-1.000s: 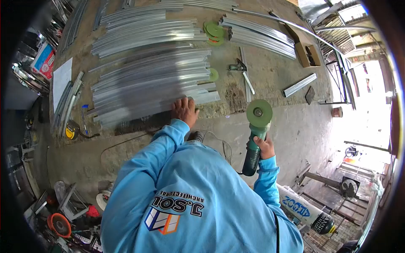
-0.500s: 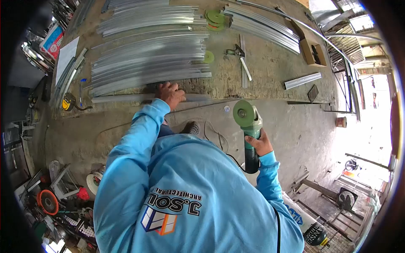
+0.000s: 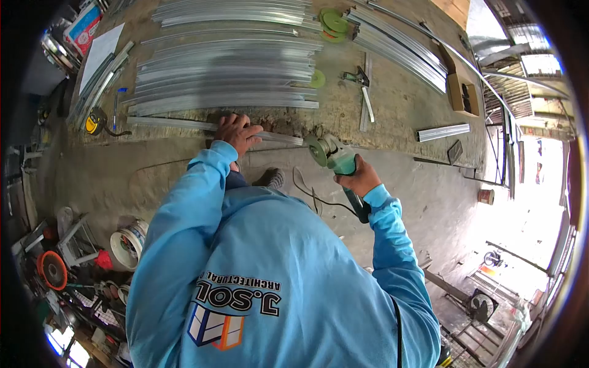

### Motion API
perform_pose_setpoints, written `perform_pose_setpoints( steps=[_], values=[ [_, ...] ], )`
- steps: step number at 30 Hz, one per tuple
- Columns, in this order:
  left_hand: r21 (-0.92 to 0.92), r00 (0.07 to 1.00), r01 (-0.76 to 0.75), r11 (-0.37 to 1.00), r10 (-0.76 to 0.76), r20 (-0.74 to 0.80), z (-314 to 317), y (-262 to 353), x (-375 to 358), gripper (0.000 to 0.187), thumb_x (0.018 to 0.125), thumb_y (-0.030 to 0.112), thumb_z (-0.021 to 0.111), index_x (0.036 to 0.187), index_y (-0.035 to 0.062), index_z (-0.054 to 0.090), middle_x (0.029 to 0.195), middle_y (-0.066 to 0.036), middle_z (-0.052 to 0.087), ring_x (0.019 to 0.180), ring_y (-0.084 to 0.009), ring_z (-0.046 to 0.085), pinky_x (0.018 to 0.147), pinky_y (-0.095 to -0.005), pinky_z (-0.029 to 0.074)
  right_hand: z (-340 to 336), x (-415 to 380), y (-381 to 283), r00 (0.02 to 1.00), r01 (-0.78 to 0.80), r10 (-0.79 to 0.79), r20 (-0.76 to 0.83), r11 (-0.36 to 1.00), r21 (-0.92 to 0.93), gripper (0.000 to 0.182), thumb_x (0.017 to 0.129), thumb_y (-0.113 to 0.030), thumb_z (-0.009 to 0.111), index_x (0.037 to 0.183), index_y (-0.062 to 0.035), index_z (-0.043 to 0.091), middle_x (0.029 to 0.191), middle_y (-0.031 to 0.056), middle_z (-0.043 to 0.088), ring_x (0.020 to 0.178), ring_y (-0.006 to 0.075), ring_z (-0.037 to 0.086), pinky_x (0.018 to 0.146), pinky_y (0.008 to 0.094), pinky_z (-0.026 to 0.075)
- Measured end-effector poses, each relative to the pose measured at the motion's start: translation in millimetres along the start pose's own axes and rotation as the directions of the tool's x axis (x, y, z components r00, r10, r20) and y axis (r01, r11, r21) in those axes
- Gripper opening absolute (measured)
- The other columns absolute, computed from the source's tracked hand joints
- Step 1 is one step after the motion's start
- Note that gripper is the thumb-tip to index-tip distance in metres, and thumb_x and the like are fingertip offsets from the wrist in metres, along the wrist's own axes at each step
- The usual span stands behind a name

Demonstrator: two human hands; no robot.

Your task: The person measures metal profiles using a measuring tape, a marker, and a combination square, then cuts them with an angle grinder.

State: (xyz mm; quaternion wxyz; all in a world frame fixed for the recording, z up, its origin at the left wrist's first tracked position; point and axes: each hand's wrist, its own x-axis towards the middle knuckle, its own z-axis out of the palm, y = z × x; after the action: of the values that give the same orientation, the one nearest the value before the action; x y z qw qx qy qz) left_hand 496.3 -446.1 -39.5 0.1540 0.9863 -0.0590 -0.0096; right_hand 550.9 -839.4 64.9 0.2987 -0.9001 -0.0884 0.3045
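My left hand [image 3: 236, 132] presses down on a long thin metal strip [image 3: 165, 122] that lies along the near edge of the workbench [image 3: 399, 110]. My right hand [image 3: 356, 178] grips a green angle grinder [image 3: 337, 161]. Its green disc [image 3: 318, 150] is turned on edge and sits right at the strip's right end, just right of my left hand. The grinder's black cord [image 3: 307, 190] loops down over the floor. My blue sleeves and back fill the lower half of the view.
Stacks of long metal profiles [image 3: 227, 67] cover the bench beyond the strip. Also on it are spare green discs [image 3: 334, 21], a yellow tape measure [image 3: 94, 122], a hand tool [image 3: 362, 80], a cardboard box [image 3: 464, 95] and a short profile [image 3: 443, 132]. Clutter and a white bucket [image 3: 126, 245] stand at the lower left.
My left hand drew one strip away from the stack to the bench edge. My right hand brought the grinder down and left, with the disc turned from flat-facing to edge-on at the strip's end.
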Motion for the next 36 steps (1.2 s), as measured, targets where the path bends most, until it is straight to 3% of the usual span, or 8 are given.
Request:
perform_pose_setpoints(
  steps=[7,13,15,21,31,34,36],
  values=[
    [0.007,0.991,0.034,0.999,-0.035,0.131,-5.3,1.4,1.9,0.032,0.089,0.042,0.07,0.12,0.0358,0.069,0.121,-0.001,0.056,0.116,-0.0256,0.048,0.098,-0.0469,0.036,-5.6,18.7,-21.2,0.998,0.024,-0.018,0.068,0.997,-0.079,0.07,0.067,-0.038,0.087,0.116,0.0008,0.055,0.103,0.0224,0.071,0.099,0.038,0.069,0.084,0.042,0.054],
    [0.026,0.99,0.025,0.999,-0.028,0.14,-8.0,0.3,0.2,0.034,0.091,0.04,0.069,0.124,0.0363,0.065,0.125,-0.001,0.055,0.12,-0.0259,0.046,0.1,-0.0465,0.035,-3.8,36.8,0.7,0.997,0.06,-0.058,0.06,0.997,-0.037,0.07,0.067,-0.036,0.088,0.116,0.002,0.055,0.102,0.0195,0.072,0.096,0.0308,0.07,0.085,0.0381,0.053],
    [0.029,0.983,0.048,0.998,-0.053,0.178,-10.1,2.2,0.7,0.034,0.092,0.04,0.067,0.126,0.0364,0.064,0.127,-0.001,0.054,0.123,-0.0262,0.045,0.101,-0.0469,0.034,-2.6,38.1,4.3,0.994,0.074,-0.078,0.072,0.995,0.064,0.07,0.068,-0.036,0.089,0.116,0.0019,0.055,0.103,0.0181,0.071,0.096,0.0268,0.069,0.086,0.0368,0.053],
    [0.043,0.978,0.046,0.998,-0.054,0.202,-12.4,3.6,1.2,0.035,0.093,0.039,0.066,0.128,0.0369,0.062,0.131,-0.002,0.052,0.124,-0.0268,0.044,0.104,-0.0485,0.034,-7.1,36.6,-14.9,0.995,0.023,-0.018,0.1,0.999,-0.043,0.07,0.068,-0.034,0.089,0.119,0.0016,0.055,0.106,0.0163,0.071,0.097,0.0253,0.068,0.088,0.0365,0.052],
    [0.039,0.97,0.061,0.997,-0.069,0.231,-6.2,0.9,1.6,0.038,0.093,0.038,0.067,0.13,0.037,0.061,0.132,-0.002,0.051,0.126,-0.0269,0.043,0.106,-0.0494,0.034,-8.3,32.2,-29.4,0.992,0.033,-0.036,0.119,0.999,0.033,0.066,0.07,-0.026,0.089,0.12,0.0008,0.055,0.108,0.013,0.071,0.098,0.0193,0.066,0.089,0.0344,0.052],
    [0.051,0.988,0.022,0.998,-0.03,0.152,0.7,-2.2,0.2,0.042,0.09,0.043,0.069,0.131,0.0381,0.061,0.129,-0.003,0.05,0.124,-0.0274,0.042,0.105,-0.0531,0.033,-3.1,37.3,-13.8,0.991,0.025,-0.033,0.127,0.998,0.064,0.064,0.071,-0.025,0.089,0.118,0.0009,0.055,0.108,0.0127,0.071,0.098,0.0195,0.066,0.088,0.0347,0.052],
    [0.057,0.977,0.046,0.997,-0.057,0.206,-2.7,-0.4,1.7,0.042,0.091,0.044,0.068,0.132,0.0385,0.06,0.131,-0.003,0.049,0.126,-0.0276,0.041,0.107,-0.0532,0.032,-0.8,40.7,-5.4,0.991,0.054,-0.057,0.117,0.998,0.029,0.063,0.071,-0.026,0.089,0.117,0.0006,0.055,0.108,0.0134,0.071,0.097,0.0201,0.066,0.088,0.0351,0.052]
  ],
)
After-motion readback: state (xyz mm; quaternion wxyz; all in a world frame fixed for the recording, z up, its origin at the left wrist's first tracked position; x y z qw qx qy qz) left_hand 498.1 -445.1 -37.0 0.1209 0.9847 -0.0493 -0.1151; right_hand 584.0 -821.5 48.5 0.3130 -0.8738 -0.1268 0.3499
